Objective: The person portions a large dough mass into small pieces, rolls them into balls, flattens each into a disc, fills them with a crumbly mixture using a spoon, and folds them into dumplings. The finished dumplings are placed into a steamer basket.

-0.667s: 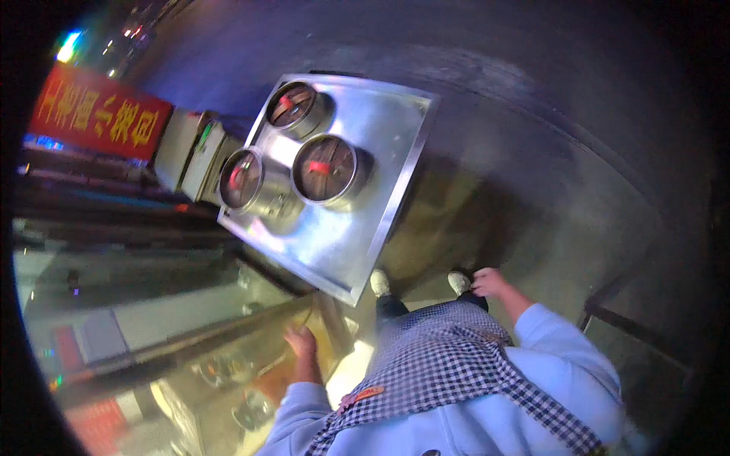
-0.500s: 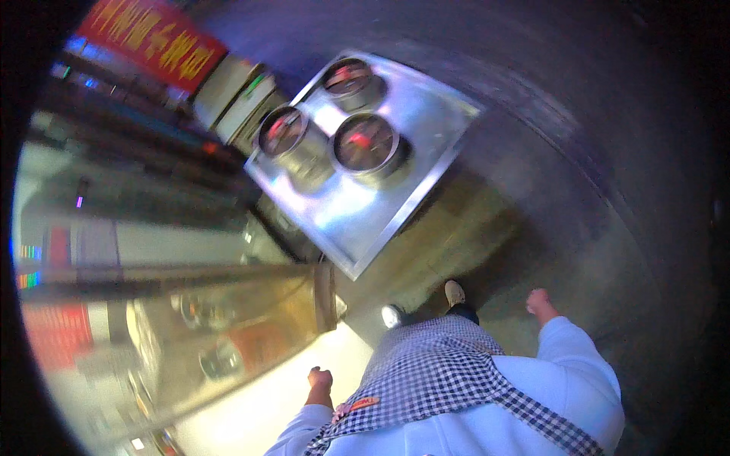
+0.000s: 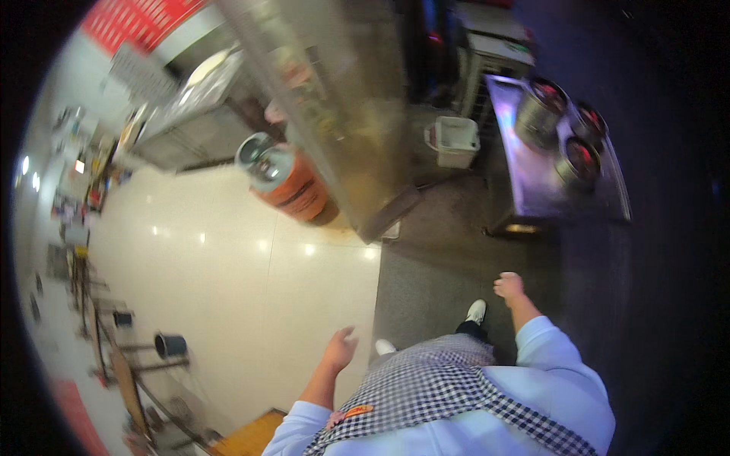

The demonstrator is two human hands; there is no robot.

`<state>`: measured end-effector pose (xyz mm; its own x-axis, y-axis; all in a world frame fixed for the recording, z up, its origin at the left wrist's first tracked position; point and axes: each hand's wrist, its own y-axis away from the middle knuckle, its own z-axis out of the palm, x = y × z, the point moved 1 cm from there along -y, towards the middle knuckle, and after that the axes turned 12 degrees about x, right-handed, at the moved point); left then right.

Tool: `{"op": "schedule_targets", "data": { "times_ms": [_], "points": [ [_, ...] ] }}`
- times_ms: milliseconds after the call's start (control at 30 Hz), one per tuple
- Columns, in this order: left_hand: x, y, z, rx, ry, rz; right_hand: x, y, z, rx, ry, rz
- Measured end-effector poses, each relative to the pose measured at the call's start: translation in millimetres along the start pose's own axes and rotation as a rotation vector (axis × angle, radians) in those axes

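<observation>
My left hand (image 3: pixel 340 349) hangs in front of me at hip height, over the pale tiled floor. Its fingers are loosely bent and apart, with nothing held. My right hand (image 3: pixel 509 286) is out ahead over the dark floor, its fingers curled in and nothing visible in them. Neither hand touches anything. Ahead of the right hand stands a metal table (image 3: pixel 532 194) bearing a tall metal pot (image 3: pixel 537 125) and two more metal pots (image 3: pixel 578 163) with dark, reddish contents.
An orange gas cylinder (image 3: pixel 300 194) stands on the tiles beside a glass partition (image 3: pixel 357 152). A white bucket (image 3: pixel 458 140) sits left of the metal table. A steel counter (image 3: pixel 198 133) lies far left. Wooden benches (image 3: pixel 125 380) and a dark bin (image 3: pixel 170 346) are at the left.
My view has swung left, so the metal table and pots now appear to the right. The tiled room and gas cylinder show more fully. My right hand has moved inward; both hands remain without objects.
</observation>
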<state>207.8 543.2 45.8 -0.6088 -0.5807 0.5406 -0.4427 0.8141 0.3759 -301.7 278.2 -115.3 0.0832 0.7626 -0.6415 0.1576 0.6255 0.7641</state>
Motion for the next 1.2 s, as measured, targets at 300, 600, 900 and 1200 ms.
{"op": "schedule_targets", "data": {
  "times_ms": [300,600,900,1200],
  "points": [
    [-290,167,-114,0.230,0.063,-0.661,5,142,366,-0.209,1.067,-0.656],
    [-322,-61,-188,-0.019,0.140,-0.685,-32,53,590,-0.408,1.278,-0.572],
    [-340,-275,-411,0.238,0.340,-0.704,-212,68,912,-0.299,0.827,-0.752],
    [-515,-529,-606,0.100,-0.064,-0.610,-302,42,1171,0.051,0.583,-0.993]
  ]
}}
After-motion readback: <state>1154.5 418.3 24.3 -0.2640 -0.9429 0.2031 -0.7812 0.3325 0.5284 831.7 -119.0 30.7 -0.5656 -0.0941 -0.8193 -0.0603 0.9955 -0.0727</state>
